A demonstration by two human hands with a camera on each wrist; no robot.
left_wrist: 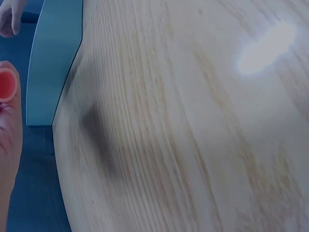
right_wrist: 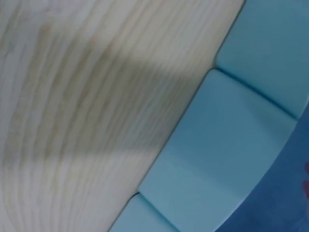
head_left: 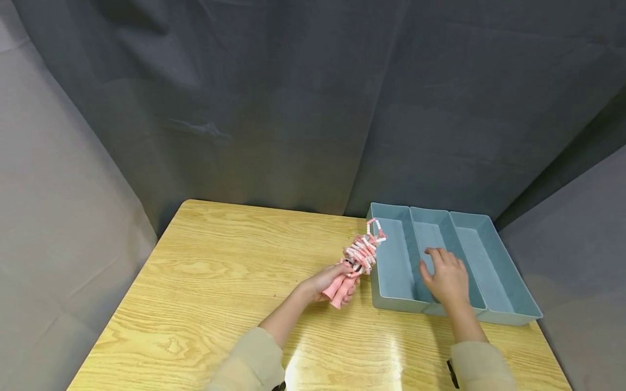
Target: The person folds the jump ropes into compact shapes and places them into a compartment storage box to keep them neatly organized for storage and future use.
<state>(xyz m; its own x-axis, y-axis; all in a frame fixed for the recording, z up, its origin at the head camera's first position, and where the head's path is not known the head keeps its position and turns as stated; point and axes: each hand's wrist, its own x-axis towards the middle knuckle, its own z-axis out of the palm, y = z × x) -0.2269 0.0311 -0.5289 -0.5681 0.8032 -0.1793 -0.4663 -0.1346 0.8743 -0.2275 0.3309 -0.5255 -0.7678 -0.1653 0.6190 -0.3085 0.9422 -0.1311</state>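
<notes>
My left hand (head_left: 329, 286) grips the pink handles of a bundled pink-and-white beaded skipping rope (head_left: 359, 255), held just above the wooden table (head_left: 220, 282) beside the left wall of a blue three-compartment tray (head_left: 508, 314). The rope's far loop reaches over the tray's back left corner. My right hand (head_left: 446, 276) lies with relaxed fingers on the divider between the tray's left and middle compartments. In the left wrist view a pink handle end (left_wrist: 6, 84) shows at the left edge, next to the tray wall (left_wrist: 53, 63). The right wrist view shows only tray walls (right_wrist: 217, 159) and table (right_wrist: 82, 111).
All three tray compartments look empty. Dark grey cloth (head_left: 313, 103) hangs behind and to both sides of the table. The table's left half is bare wood, with a light glare near its front edge (head_left: 342, 364).
</notes>
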